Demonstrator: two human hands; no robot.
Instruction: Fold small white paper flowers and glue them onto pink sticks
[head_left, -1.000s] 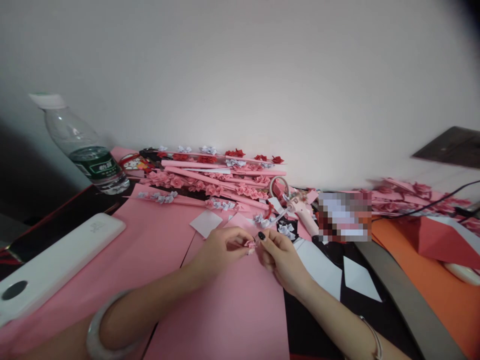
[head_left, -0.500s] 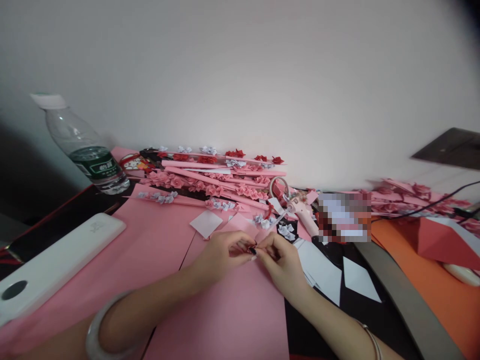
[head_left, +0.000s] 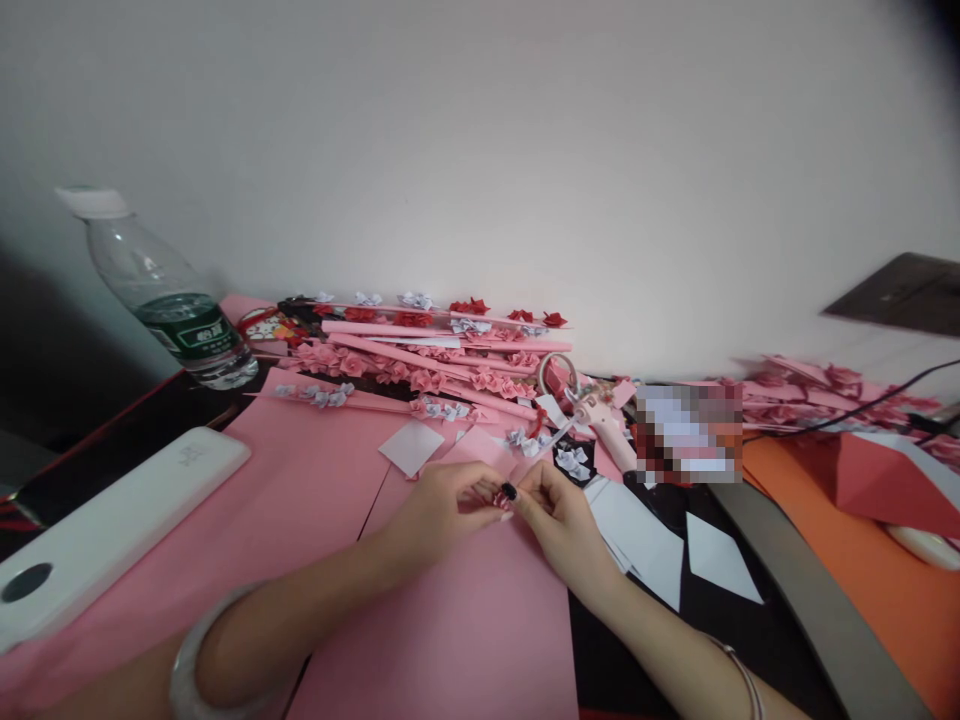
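My left hand point(head_left: 450, 505) and my right hand point(head_left: 559, 515) meet over a large pink paper sheet point(head_left: 442, 620). Between their pinched fingertips sits a small dark and pinkish piece point(head_left: 503, 496), too small and too covered to name. Both hands are closed on it, thumbs against fingers. Just beyond the left hand lies a small pale square of paper point(head_left: 411, 447). White folded paper flowers point(head_left: 573, 462) lie past the right fingers. A stack of white paper squares point(head_left: 637, 540) is beside the right hand, with a single white square point(head_left: 724, 558) further right.
Rolled pink paper and folded flowers point(head_left: 420, 370) are heaped along the wall. A pink glue gun point(head_left: 606, 430) and a tape roll point(head_left: 557, 374) lie behind the hands. A water bottle point(head_left: 187, 320) and a long white device point(head_left: 127, 530) stand left; orange paper point(head_left: 847, 560) lies right.
The fingertips have shifted slightly and the small piece between them has turned, showing more of its dark part. Both hands remain in nearly the same place.
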